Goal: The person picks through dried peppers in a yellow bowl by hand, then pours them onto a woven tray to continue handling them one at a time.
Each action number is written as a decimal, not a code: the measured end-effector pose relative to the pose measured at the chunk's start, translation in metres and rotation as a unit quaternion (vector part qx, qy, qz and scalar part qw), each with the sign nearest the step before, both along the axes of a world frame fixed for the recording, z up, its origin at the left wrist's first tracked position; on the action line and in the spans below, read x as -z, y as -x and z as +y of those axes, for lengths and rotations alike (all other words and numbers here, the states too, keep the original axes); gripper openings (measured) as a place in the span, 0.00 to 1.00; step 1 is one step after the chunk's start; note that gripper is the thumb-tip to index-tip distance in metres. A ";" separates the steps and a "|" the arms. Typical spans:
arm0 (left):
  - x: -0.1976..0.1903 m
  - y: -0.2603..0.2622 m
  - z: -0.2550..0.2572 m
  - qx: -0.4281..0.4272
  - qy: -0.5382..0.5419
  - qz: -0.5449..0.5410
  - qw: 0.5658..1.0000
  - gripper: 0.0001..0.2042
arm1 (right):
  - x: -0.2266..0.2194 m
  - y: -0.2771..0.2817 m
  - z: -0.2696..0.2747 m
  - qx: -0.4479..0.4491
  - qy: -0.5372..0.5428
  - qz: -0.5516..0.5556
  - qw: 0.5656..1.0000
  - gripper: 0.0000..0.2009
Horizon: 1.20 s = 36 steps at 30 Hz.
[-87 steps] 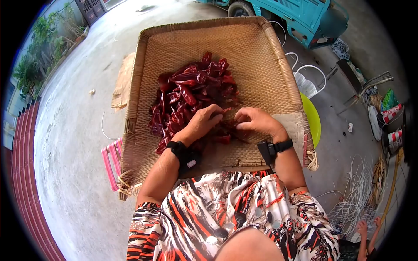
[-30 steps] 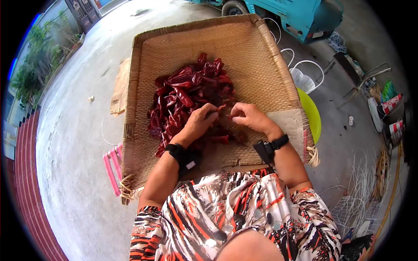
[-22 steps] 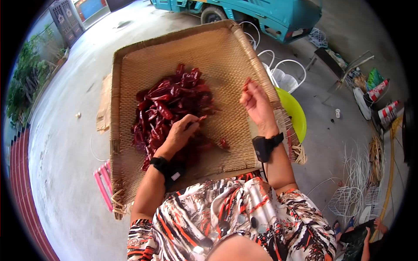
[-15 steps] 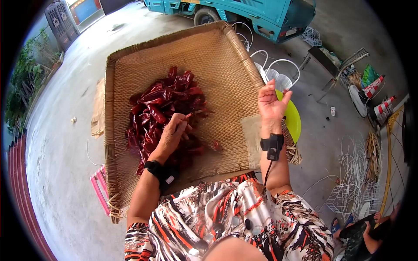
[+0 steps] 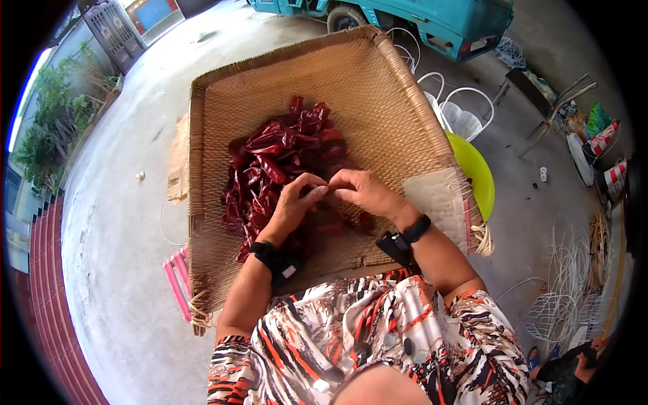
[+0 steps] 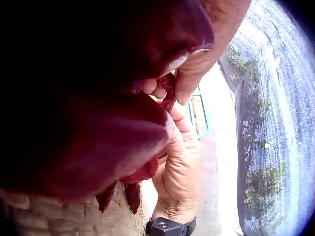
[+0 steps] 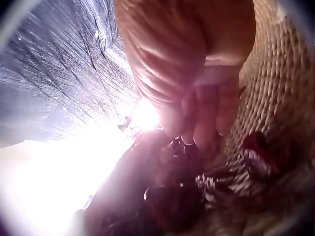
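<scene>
A pile of glossy dark-red dried chili peppers (image 5: 270, 158) lies in a large woven basket tray (image 5: 378, 94). Over the pile's near right side my left hand (image 5: 295, 206) and right hand (image 5: 371, 194) meet at their fingertips. In the left wrist view, thumb and fingers of the left hand (image 6: 214, 49) pinch a small red chili pepper (image 6: 169, 91), and the right hand (image 6: 179, 167) takes it from below. Large chili skins (image 6: 98, 142) block much of that view. The right wrist view shows the right hand's curled fingers (image 7: 204, 118) at dark-red chili, partly washed out by glare.
A yellow-green basin (image 5: 476, 175) and white handled baskets (image 5: 462, 121) stand beyond the tray's right side. Behind is a turquoise cargo vehicle (image 5: 445, 23). A pink-striped stool (image 5: 177, 280) shows at left, with loose white wire (image 5: 563, 277) on the right floor.
My right hand swung right with a red bit, opened past the tray's rim by the basin, then came back to the left hand. The left hand stayed over the pile.
</scene>
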<state>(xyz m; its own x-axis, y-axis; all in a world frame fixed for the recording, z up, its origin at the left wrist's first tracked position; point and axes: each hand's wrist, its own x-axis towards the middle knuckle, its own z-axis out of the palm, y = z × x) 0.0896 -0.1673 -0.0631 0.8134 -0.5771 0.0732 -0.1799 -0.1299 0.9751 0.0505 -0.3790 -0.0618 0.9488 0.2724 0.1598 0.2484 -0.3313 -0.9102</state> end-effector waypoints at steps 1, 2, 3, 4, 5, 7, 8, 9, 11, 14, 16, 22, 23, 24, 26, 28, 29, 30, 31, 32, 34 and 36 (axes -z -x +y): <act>-0.002 0.001 0.000 -0.002 0.004 0.006 1.000 0.07 | 0.000 0.000 0.002 -0.005 0.005 0.019 1.000 0.10; -0.003 0.001 0.001 -0.002 0.015 0.018 1.000 0.07 | 0.002 -0.001 0.001 0.000 -0.035 0.005 0.999 0.09; -0.003 0.000 0.002 -0.002 0.027 0.030 0.999 0.07 | 0.001 -0.001 0.000 0.023 -0.033 0.019 0.999 0.08; -0.004 0.000 0.002 -0.002 0.039 0.042 0.998 0.07 | -0.001 -0.001 -0.002 0.047 -0.029 0.032 0.998 0.09; -0.004 0.000 0.001 0.004 0.059 0.050 0.997 0.07 | -0.003 -0.001 -0.004 0.072 -0.025 0.046 0.996 0.09; -0.003 0.001 -0.002 0.017 0.099 0.066 0.993 0.08 | 0.010 -0.006 -0.007 0.079 -0.026 -0.015 0.996 0.09; -0.003 -0.001 0.001 0.043 0.104 0.092 0.989 0.09 | 0.015 -0.007 -0.009 0.075 -0.023 -0.012 0.997 0.09; -0.002 -0.002 0.002 0.049 0.119 0.113 0.985 0.09 | 0.015 -0.007 -0.010 0.072 -0.020 -0.010 0.997 0.09; 0.000 -0.003 0.002 0.060 0.148 0.154 0.975 0.10 | 0.014 -0.007 -0.012 0.075 -0.071 0.043 0.994 0.10; 0.001 -0.004 0.002 0.051 0.155 0.134 0.978 0.14 | -0.001 -0.004 -0.024 0.114 -0.168 0.085 0.975 0.10; 0.002 -0.002 0.001 0.063 0.173 0.089 0.979 0.15 | -0.006 -0.007 -0.044 0.141 -0.345 0.076 0.925 0.11; 0.010 -0.008 0.004 0.098 0.217 0.144 0.961 0.13 | -0.011 0.000 -0.110 0.084 -0.794 -0.027 0.602 0.22; 0.013 -0.009 0.005 0.093 0.233 0.161 0.955 0.13 | -0.013 0.002 -0.113 0.080 -0.792 -0.023 0.604 0.23; 0.015 -0.011 0.005 0.089 0.248 0.177 0.948 0.12 | -0.016 0.003 -0.114 0.076 -0.791 -0.020 0.607 0.25; 0.020 -0.014 0.006 0.089 0.269 0.202 0.937 0.12 | -0.016 0.004 -0.110 0.031 -0.756 -0.006 0.654 0.25; 0.017 -0.014 0.007 0.098 0.281 0.218 0.929 0.11 | -0.015 0.002 -0.092 0.099 -0.554 0.034 0.826 0.24; 0.015 -0.014 0.007 0.107 0.289 0.223 0.925 0.12 | -0.014 0.001 -0.079 0.131 -0.436 0.053 0.889 0.24; 0.013 -0.012 0.006 0.117 0.297 0.226 0.920 0.12 | -0.023 0.003 -0.062 0.096 -0.362 0.096 0.922 0.23; 0.011 -0.011 0.005 0.126 0.306 0.230 0.915 0.13 | -0.032 0.005 -0.045 0.060 -0.283 0.138 0.947 0.22; 0.010 -0.011 0.005 0.136 0.308 0.235 0.912 0.13 | -0.029 0.005 -0.033 0.025 -0.251 0.144 0.957 0.22; 0.009 -0.010 0.005 0.156 0.311 0.246 0.905 0.13 | -0.017 0.004 -0.014 -0.043 -0.185 0.157 0.969 0.20; 0.005 -0.008 0.004 0.164 0.301 0.248 0.906 0.13 | -0.007 0.002 -0.001 -0.086 -0.193 0.161 0.964 0.16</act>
<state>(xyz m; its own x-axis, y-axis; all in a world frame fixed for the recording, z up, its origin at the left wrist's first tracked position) 0.0976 -0.1634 -0.0677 0.6238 -0.7710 0.1281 0.3677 0.4341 0.8224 0.0481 -0.3799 -0.0550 0.9120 0.4100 -0.0143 -0.0463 0.0682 -0.9966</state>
